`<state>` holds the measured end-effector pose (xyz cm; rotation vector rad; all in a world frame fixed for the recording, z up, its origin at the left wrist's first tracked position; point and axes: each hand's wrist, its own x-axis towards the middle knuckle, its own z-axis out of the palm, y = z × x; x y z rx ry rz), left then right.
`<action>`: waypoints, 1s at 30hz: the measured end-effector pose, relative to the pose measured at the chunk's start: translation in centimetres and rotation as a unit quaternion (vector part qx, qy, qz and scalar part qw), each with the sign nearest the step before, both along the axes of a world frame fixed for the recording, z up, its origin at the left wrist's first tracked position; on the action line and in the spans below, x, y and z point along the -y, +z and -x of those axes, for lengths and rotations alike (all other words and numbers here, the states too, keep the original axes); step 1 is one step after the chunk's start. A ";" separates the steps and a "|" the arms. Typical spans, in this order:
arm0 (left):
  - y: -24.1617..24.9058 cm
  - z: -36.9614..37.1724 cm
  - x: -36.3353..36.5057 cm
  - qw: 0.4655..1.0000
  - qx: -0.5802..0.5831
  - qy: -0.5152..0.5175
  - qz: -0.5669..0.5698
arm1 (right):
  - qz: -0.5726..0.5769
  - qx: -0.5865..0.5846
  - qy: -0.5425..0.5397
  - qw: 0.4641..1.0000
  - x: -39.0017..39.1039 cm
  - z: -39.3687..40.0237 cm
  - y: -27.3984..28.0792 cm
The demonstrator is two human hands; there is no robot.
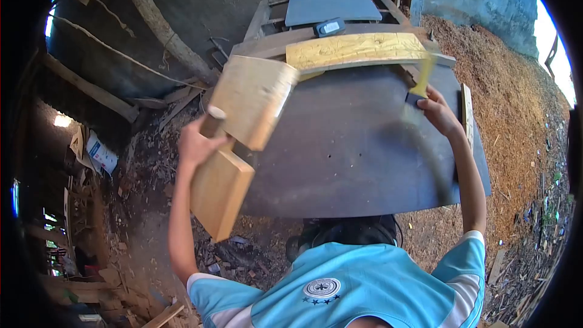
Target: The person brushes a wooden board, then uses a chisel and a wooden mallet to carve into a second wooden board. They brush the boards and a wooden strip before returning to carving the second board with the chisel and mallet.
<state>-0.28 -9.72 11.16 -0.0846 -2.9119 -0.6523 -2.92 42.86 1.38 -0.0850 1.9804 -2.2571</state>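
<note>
Arms (470, 188) spread, left hand (196, 141) curled, right hand (441, 111) clenched

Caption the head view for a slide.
Left hand on a wooden workpiece, right hand holding a blurred yellow-and-black tool, by a dark tabletop.

no lettering can be read: the round crest (322, 288) and row of stars (320, 299) on the light-blue shirt (379, 282) show, but the white packet's (102, 154) print is too small.

Dim left side, strong fisheye distortion
</note>
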 end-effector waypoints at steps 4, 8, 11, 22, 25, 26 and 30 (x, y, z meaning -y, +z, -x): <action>-0.4 3.7 5.4 0.987 0.063 0.135 0.054 | -0.126 -0.121 -0.092 0.980 -0.3 1.9 -1.5; -2.6 7.7 8.3 0.969 0.109 0.199 0.094 | -0.400 -0.291 -0.181 0.850 1.5 3.3 -1.5; -4.8 11.1 9.9 0.970 0.115 0.187 0.103 | -0.534 -0.246 -0.167 0.791 4.4 3.6 -1.6; -6.5 12.0 10.4 0.979 0.102 0.157 0.083 | -0.190 -0.302 0.450 0.819 32.4 -1.4 1.7; -6.5 11.8 10.1 0.972 0.095 0.184 0.110 | -0.345 -0.331 0.398 0.783 35.4 0.1 2.7; -6.4 11.6 10.1 0.971 0.097 0.182 0.118 | -0.429 -0.335 0.365 0.755 36.2 -0.5 1.6; -6.0 11.7 9.4 0.972 0.095 0.176 0.126 | -0.263 -0.354 0.487 0.754 36.9 -2.9 2.1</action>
